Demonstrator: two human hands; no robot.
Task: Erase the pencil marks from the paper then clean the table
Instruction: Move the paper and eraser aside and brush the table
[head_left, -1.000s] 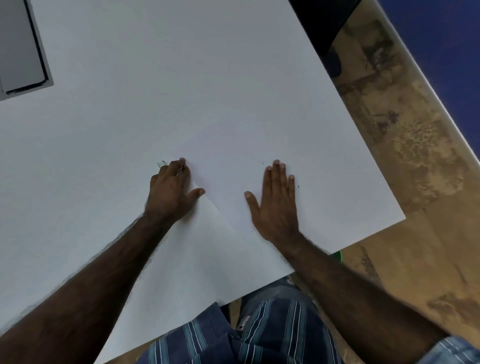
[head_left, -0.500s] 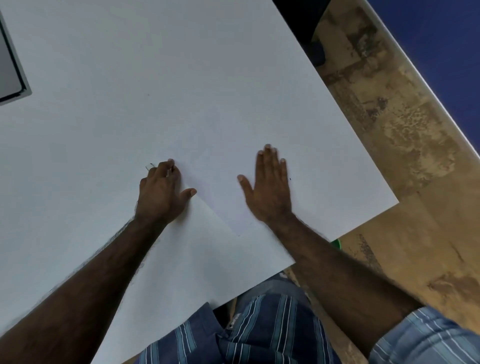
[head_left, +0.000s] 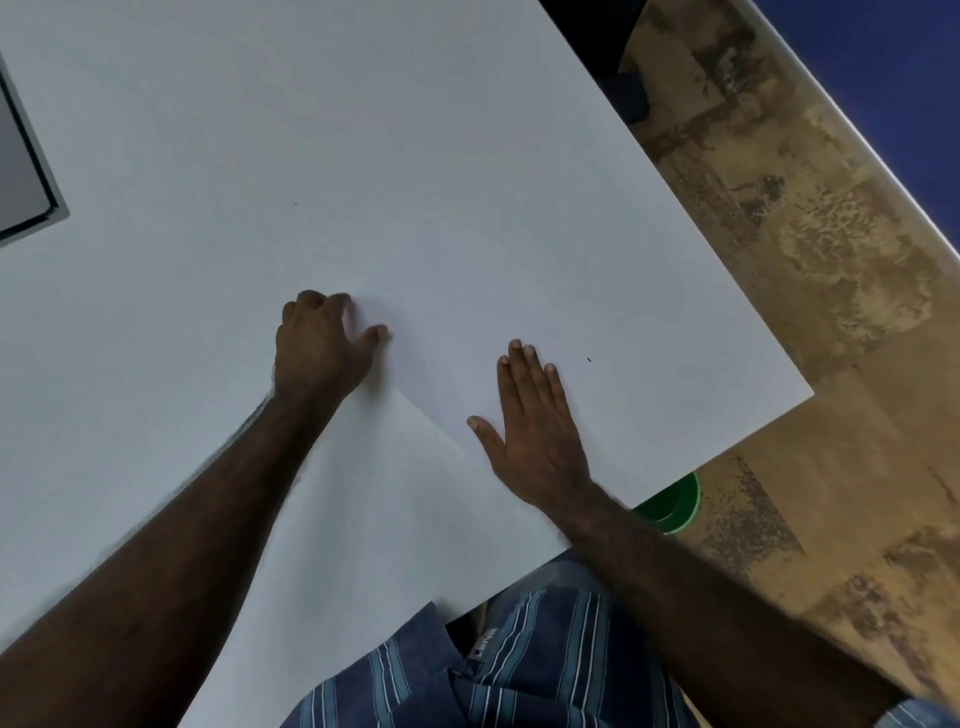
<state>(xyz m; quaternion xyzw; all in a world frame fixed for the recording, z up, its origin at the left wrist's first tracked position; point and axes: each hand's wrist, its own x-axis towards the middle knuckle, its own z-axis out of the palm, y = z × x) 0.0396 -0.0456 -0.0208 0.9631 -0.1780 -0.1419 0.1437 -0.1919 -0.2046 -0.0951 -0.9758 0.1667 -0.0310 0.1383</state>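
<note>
White paper (head_left: 374, 519) lies under right hand (head_left: 535, 436), beside left hand (head_left: 322, 353).

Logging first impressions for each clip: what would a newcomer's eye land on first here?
The two hands stand out dark on the white table: the right hand lies flat with straight fingers on the paper near the front edge, while the left hand has curled fingers at the paper's far corner. Next comes a green object poking out under the table's right edge, over the mottled brown floor.
</note>
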